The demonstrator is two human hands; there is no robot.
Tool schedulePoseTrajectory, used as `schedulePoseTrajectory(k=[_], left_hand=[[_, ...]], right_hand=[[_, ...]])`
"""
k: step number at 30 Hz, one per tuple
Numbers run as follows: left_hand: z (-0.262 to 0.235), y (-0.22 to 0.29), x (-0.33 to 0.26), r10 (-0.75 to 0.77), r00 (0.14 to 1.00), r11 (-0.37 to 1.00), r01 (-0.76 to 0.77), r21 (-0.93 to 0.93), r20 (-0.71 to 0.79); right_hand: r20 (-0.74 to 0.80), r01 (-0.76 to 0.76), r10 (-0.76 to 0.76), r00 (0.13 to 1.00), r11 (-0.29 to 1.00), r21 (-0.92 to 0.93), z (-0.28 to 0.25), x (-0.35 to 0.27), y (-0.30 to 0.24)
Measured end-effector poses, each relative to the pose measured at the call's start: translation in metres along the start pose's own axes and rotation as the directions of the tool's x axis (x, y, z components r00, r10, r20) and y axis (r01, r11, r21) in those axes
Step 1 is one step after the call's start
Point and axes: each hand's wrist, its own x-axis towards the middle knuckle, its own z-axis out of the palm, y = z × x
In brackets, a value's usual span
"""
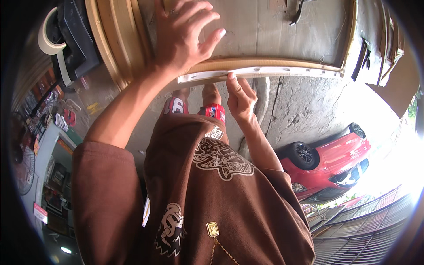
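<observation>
A light wooden frame bar [265, 62] runs across the near edge of a grey, scuffed surface [269, 33]. Along its near side lies a white strip [265, 70] with several short dark marks, like staples. My right hand [242, 96] is at this edge, its thumb pressed on the white strip and the other fingers curled together at the edge, partly hidden. Above the left end of the bar, my left hand [185, 37] is open, with fingers and thumb apart and nothing seen in it. Its upper fingers are cut off by the picture's edge.
Long wooden mouldings [121, 33] lie at the left. Beyond them are a cream tape roll [45, 37] and a black flat object [78, 37]. A dark curved piece [299, 13] rests on the grey surface. A red car [340, 159] stands at the right on concrete.
</observation>
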Motion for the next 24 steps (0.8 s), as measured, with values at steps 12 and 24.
schedulePoseTrajectory(k=[12,24], left_hand=[[0.003,-0.003,0.01,0.067,0.992,0.985,-0.048,0.163,-0.112],[0.015,-0.022,0.004,0.102,0.966,0.994,-0.107,-0.01,-0.236]], right_hand=[[0.374,-0.213,0.274,0.886,0.957,-0.197,-0.011,0.028,-0.076],[0.553,-0.191,0.42,0.72,0.885,-0.424,-0.015,0.067,-0.097]])
